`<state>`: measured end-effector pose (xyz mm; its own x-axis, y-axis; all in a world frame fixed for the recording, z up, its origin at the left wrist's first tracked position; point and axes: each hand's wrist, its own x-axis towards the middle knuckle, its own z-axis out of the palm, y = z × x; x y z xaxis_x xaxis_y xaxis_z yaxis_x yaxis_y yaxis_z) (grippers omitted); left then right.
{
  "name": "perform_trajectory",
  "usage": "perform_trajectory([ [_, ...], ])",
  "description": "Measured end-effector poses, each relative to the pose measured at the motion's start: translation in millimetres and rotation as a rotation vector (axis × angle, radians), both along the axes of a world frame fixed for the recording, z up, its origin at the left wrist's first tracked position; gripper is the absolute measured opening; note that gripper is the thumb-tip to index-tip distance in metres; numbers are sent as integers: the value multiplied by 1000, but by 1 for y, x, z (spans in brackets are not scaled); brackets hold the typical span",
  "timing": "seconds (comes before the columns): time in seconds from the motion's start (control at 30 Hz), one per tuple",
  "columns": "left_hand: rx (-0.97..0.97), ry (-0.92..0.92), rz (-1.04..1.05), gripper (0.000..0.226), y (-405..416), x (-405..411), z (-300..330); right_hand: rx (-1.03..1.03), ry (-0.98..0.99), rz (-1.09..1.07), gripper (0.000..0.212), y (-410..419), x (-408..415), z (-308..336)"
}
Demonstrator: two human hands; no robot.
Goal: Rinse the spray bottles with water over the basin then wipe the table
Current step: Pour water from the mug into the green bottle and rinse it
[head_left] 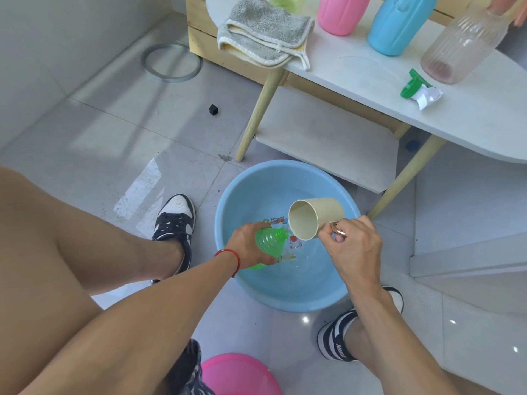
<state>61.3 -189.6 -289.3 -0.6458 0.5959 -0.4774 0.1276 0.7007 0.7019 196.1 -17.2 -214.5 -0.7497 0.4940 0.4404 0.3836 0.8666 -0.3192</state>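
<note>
A pink basin (236, 374) pokes into view at the bottom edge, just by the person's knees, with their sneakers on the tiled floor either side of the blue basin (248, 286). Over that blue basin the left hand (246, 242) wraps its fingers round the body of a green spray bottle (269, 242), cap off, tilted with its open neck pointing toward the beige cup (312, 218). The right hand (353, 249) curls round the cup's metal handle and has it tipped almost on its side, mouth just beside the bottle's neck; no water stream is clearly visible.

The neck looks narrow next to the cup's wide mouth, so a fast pour would likely sheet past the opening; most would land in the basin, but the bottle sits near the left rim and some could splash onto the tiles. A wet bottle could also slip in the grip.

Up on the white table (370, 81) wait a pink bottle (340, 12), a blue bottle (399, 27) and a clear ribbed bottle (462, 47), the green spray head (413, 86), and a grey towel (265, 32) draped over the edge, which may slide off if tugged.
</note>
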Motion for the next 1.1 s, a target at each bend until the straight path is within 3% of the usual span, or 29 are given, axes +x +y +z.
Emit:
perform_trajectory([
  [1.1,14,-11,10,89,-1,-1,-4,195,104,109,37,3,1,-5],
])
